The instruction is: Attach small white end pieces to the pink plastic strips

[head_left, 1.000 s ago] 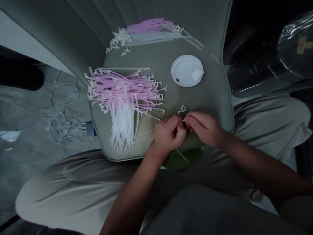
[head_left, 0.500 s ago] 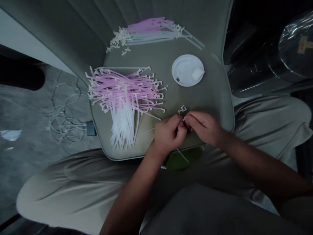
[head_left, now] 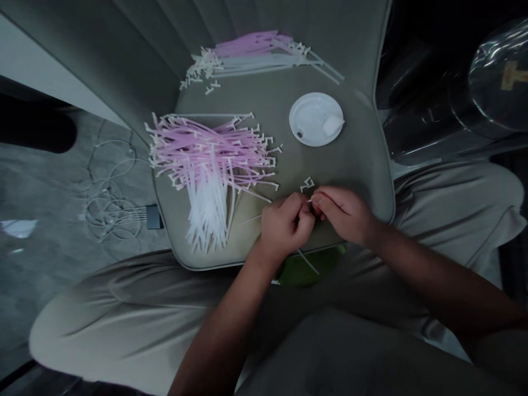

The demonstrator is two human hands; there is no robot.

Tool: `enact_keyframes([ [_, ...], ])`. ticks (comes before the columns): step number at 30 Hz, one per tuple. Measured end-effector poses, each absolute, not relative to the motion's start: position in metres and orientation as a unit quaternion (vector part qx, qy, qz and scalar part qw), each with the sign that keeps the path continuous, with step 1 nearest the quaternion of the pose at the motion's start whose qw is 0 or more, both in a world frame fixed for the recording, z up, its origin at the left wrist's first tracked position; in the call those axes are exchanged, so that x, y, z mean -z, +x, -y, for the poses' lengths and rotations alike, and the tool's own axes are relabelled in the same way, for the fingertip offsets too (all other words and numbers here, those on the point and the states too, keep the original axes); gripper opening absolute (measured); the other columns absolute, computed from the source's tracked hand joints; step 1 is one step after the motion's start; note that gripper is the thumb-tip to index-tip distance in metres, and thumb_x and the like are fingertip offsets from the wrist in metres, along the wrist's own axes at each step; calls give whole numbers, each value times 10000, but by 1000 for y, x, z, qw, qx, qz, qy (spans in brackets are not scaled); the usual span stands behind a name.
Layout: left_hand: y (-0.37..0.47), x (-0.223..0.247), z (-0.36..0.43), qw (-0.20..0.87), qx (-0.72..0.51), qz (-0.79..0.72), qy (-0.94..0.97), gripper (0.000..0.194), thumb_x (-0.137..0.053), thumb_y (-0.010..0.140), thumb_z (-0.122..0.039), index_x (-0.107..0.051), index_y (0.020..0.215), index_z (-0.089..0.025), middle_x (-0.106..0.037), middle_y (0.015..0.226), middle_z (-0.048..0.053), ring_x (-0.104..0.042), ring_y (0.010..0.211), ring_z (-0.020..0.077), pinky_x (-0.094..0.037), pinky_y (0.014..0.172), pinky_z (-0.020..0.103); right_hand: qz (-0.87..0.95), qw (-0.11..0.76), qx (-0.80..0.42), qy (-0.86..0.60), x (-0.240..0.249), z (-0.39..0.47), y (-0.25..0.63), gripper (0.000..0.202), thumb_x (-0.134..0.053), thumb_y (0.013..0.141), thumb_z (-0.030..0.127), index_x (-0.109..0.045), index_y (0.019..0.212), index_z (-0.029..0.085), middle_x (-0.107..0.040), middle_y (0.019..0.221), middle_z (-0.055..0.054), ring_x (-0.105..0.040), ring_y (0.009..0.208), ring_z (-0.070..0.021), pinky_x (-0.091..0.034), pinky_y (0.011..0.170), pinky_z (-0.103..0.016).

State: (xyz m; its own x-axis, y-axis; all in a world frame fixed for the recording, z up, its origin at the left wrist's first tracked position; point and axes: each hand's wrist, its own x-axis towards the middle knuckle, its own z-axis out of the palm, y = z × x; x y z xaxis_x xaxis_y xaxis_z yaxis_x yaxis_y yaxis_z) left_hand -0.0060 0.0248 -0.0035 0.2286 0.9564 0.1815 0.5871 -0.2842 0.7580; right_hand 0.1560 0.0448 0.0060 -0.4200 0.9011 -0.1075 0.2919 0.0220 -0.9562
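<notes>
My left hand [head_left: 287,223] is closed on a thin white stick [head_left: 308,262], whose end sticks out below the fist. Touching its fingertips is my right hand [head_left: 340,212], pinched on a tiny white piece [head_left: 310,201] between the two hands. Small white connectors [head_left: 307,183] lie just beyond them on the seat. To the left, a pile of pink sticks [head_left: 206,144] with white end pieces overlaps a bundle of white sticks [head_left: 208,212].
Everything rests on a grey-green chair seat [head_left: 272,104]. A white lid [head_left: 315,118] lies at the right. More pink and white sticks [head_left: 256,60] lie at the back. Coiled cables [head_left: 109,212] are on the floor at left; my knees flank the seat.
A little more of the white piece shows between my fingertips. Both hands stay in almost the same place.
</notes>
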Motion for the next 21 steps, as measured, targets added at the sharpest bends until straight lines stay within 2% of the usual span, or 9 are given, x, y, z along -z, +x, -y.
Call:
enact_keyframes([
  [9, -6, 5, -25, 273, -327, -526, 736, 188, -420, 910, -208, -534, 760, -201, -590, 624, -13, -554, 564, 112, -388, 561, 239, 652, 294, -535, -450, -5, -45, 155, 355, -403, 1000, 334, -462, 676, 199, -473, 633, 41, -450, 611, -92, -355, 625, -255],
  [21, -7, 3, -25, 278, -309, -525, 743, 191, -394, 903, -189, -518, 760, -204, -586, 627, -7, -560, 579, 131, -387, 579, 255, 661, 293, -521, -454, -5, -45, 154, 341, -413, 993, 297, -461, 670, 197, -469, 621, 45, -442, 599, -87, -346, 611, -248],
])
